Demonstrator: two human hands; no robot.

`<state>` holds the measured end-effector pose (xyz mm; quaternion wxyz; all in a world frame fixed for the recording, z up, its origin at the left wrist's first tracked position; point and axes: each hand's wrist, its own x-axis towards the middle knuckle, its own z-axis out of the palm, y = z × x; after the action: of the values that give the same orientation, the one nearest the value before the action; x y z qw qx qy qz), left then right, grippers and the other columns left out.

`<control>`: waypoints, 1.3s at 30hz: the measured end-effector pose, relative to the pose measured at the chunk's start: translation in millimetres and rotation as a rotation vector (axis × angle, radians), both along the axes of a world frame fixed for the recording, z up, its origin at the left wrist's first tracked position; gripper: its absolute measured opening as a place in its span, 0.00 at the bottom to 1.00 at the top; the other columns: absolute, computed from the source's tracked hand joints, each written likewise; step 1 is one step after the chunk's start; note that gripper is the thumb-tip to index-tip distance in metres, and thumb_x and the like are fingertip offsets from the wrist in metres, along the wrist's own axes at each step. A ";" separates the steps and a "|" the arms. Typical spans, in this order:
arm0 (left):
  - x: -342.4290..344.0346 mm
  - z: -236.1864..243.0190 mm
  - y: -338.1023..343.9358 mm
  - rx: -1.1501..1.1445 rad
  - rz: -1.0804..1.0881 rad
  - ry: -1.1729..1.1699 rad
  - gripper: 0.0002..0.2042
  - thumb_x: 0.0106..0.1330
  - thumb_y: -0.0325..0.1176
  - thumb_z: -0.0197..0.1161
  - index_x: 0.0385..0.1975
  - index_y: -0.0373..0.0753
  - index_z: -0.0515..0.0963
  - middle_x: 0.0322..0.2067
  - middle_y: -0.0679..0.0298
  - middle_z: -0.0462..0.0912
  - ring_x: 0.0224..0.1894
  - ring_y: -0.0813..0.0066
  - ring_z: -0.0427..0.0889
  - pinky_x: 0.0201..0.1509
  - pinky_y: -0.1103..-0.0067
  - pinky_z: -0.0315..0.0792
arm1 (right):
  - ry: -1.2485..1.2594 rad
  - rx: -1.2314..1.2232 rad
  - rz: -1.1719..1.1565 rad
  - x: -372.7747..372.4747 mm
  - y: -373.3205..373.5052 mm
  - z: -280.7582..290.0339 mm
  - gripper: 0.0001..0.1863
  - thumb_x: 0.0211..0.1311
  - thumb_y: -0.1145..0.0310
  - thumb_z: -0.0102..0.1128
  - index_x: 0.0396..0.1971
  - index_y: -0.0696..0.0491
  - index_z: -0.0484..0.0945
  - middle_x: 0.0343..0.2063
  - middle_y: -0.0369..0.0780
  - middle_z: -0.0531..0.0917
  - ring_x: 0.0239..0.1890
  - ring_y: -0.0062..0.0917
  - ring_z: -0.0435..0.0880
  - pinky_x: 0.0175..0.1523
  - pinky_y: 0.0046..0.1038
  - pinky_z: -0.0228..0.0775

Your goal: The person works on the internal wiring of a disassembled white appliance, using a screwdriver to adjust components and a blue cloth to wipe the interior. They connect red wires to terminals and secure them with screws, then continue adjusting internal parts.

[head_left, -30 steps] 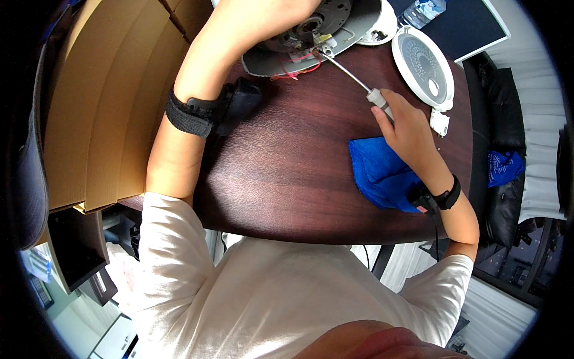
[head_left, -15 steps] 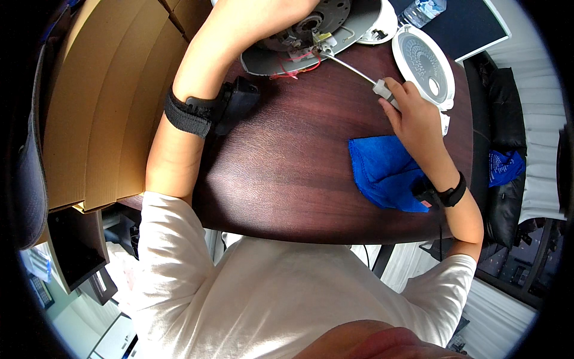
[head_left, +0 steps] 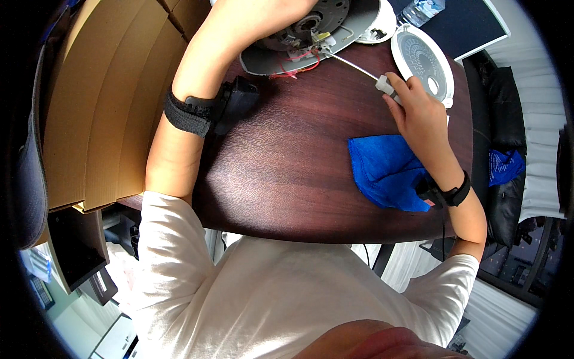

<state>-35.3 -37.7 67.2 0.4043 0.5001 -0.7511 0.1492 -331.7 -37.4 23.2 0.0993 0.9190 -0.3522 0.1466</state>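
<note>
At the top edge, my left hand (head_left: 278, 11) reaches over an opened appliance (head_left: 254, 63), with its fingers out of the picture. The appliance has a grey shell, a round metal plate and red wires (head_left: 307, 67) hanging at its near edge. My right hand (head_left: 420, 107) is closed round the pale handle of a screwdriver (head_left: 353, 65). The screwdriver's long metal shaft slants up and left, its tip at the fittings beside the wires. A white round lid (head_left: 426, 63) with a grey inner panel lies just beyond my right hand.
On the dark wooden table (head_left: 281, 161), a blue cloth (head_left: 382, 167) lies under my right wrist. A plastic bottle (head_left: 421, 11) stands at the far right, beside a dark panel (head_left: 466, 30). Cardboard boxes (head_left: 101, 102) line the left side. A black sofa (head_left: 505, 107) is at the right.
My right hand has shifted slightly right and turned a little on the handle, which has moved with it. The tip stays in about the same spot. My left arm is nearly still.
</note>
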 end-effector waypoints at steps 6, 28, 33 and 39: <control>0.4 -0.9 -1.8 0.023 -0.027 0.032 0.21 0.57 0.32 0.55 0.53 0.41 0.79 0.57 0.52 0.76 0.64 0.47 0.67 0.70 0.60 0.55 | 0.028 0.011 -0.025 0.9 -0.1 1.3 0.18 0.59 0.66 0.65 0.50 0.49 0.77 0.28 0.39 0.73 0.23 0.27 0.79 0.27 0.28 0.71; -2.1 1.0 1.0 0.018 0.005 0.010 0.21 0.56 0.31 0.55 0.52 0.40 0.79 0.56 0.48 0.76 0.64 0.47 0.69 0.70 0.62 0.56 | -0.241 0.141 -0.021 2.7 4.0 -29.9 0.15 0.61 0.63 0.63 0.46 0.53 0.78 0.27 0.41 0.77 0.23 0.34 0.81 0.25 0.31 0.71; -2.7 1.4 0.3 0.010 -0.040 0.038 0.21 0.55 0.29 0.55 0.51 0.38 0.79 0.56 0.48 0.76 0.64 0.46 0.68 0.70 0.62 0.58 | -0.456 0.384 -0.104 9.5 17.5 -50.1 0.14 0.64 0.63 0.60 0.44 0.55 0.79 0.30 0.46 0.81 0.31 0.38 0.83 0.35 0.33 0.74; -3.3 -0.1 -0.2 0.023 -0.043 0.068 0.22 0.54 0.29 0.56 0.51 0.38 0.79 0.56 0.47 0.76 0.64 0.44 0.68 0.70 0.62 0.57 | -0.853 1.505 -0.342 20.9 35.9 -41.9 0.15 0.71 0.60 0.54 0.48 0.55 0.76 0.24 0.31 0.72 0.17 0.11 0.64 0.19 0.15 0.53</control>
<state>-38.6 -37.9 67.1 0.4269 0.4932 -0.7492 0.1147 -310.8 -1.5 -18.6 -0.6518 0.5422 -0.4951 0.1896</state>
